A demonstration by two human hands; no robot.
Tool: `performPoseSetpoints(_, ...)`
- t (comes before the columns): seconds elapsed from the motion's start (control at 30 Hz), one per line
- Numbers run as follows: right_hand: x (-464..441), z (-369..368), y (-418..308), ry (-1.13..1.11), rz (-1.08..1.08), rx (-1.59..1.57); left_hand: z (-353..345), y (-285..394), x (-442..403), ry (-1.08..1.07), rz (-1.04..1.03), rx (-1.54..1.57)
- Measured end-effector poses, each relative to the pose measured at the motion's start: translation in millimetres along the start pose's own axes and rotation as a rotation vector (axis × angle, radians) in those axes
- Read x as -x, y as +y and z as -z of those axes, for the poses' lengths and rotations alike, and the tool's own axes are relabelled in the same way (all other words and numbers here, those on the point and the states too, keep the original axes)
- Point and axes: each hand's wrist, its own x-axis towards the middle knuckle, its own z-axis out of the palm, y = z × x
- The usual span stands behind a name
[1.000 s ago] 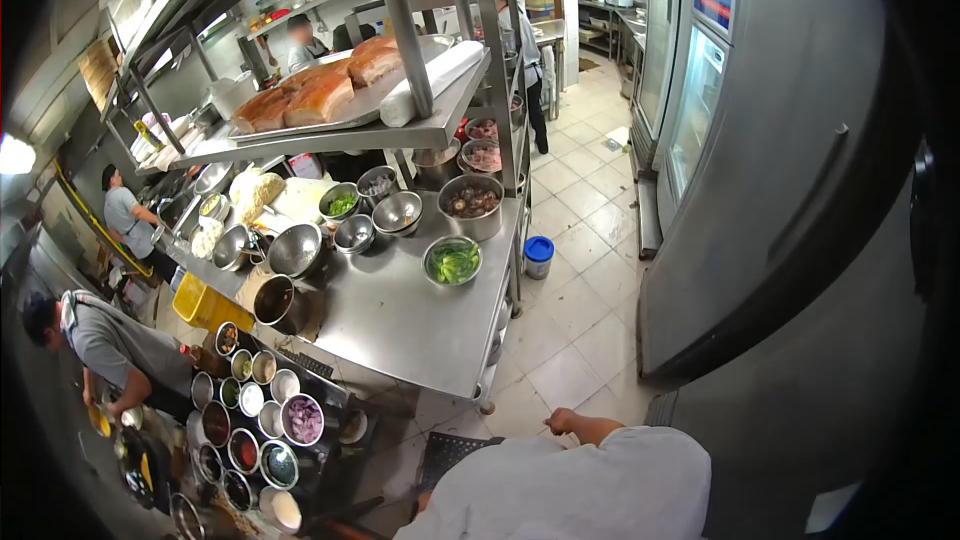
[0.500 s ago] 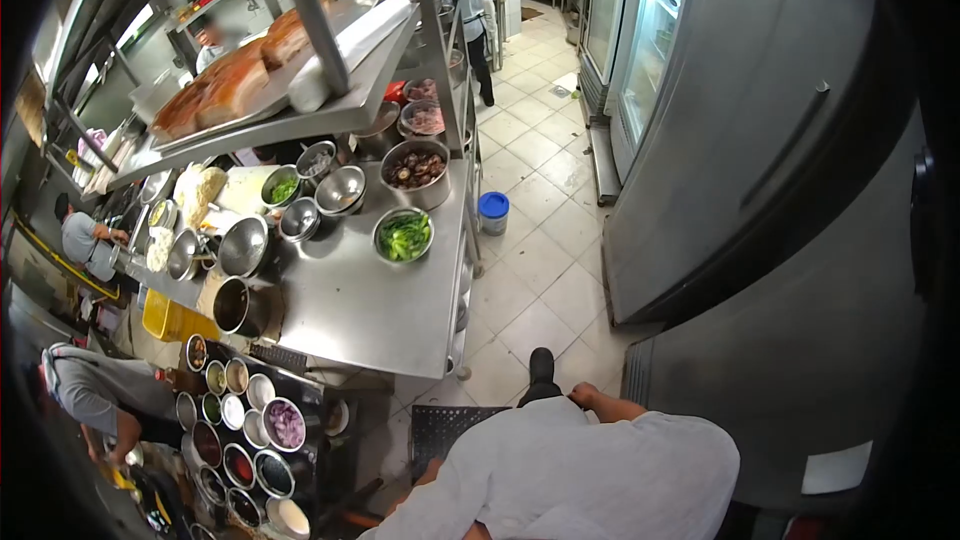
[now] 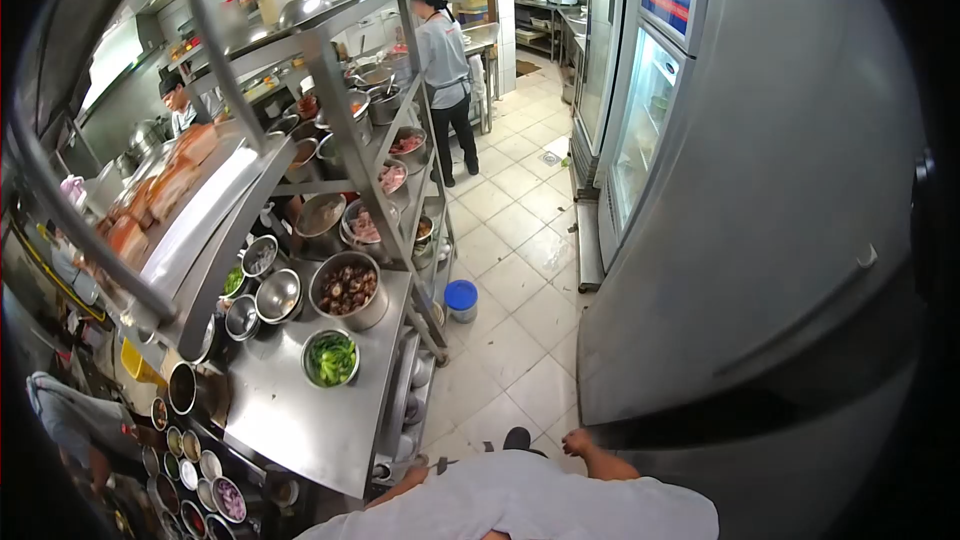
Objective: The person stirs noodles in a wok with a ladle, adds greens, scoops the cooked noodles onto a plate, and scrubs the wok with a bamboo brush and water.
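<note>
My right hand point(image 3: 576, 442) hangs in front of my body, its fingers curled in and nothing seen in them. It is nearest to the grey fridge side point(image 3: 760, 270). My left hand point(image 3: 416, 468) is low at my left, close to the lower shelf of the steel table point(image 3: 290, 435); its fingers are too small and blurred to make out. On that table, a steel bowl point(image 3: 331, 384) holds leafy greens point(image 3: 331, 356). Behind it a steel pot point(image 3: 368, 316) holds brown mushrooms point(image 3: 348, 286).
A tiled aisle point(image 3: 510, 340) runs ahead. A blue-lidded tub point(image 3: 461, 302) stands on it beside the shelving. Further up, a person in an apron point(image 3: 445, 65) stands at the left. Roast meat slabs point(image 3: 165, 190) lie on the upper shelf. Several sauce containers point(image 3: 190, 475) are at lower left.
My view has moved forward along the aisle and tilted up. The table has slid left and lower, and the aproned person looks larger. My left hand now shows beside the table.
</note>
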Motion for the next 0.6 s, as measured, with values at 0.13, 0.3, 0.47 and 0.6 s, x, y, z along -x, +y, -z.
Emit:
performPoseSetpoints(0.13, -48, 60, -35, 0.139, 0.022, -0.168, 10, 62, -50, 0.066, -0.226, 0.131)
performPoseSetpoints(0.3, -74, 95, -68, 0.14, 0.024, -0.169, 30, 135, -90, 0.072, -0.099, 0.032)
performPoseSetpoints(0.47, -71, 88, -94, 0.013, -0.127, -0.118, 42, 158, -150, -0.08, 0.157, 0.196)
performPoseSetpoints(0.6, -70, 95, -139, 0.069, -0.081, 0.2, 82, 198, -180, -0.086, 0.153, 0.044)
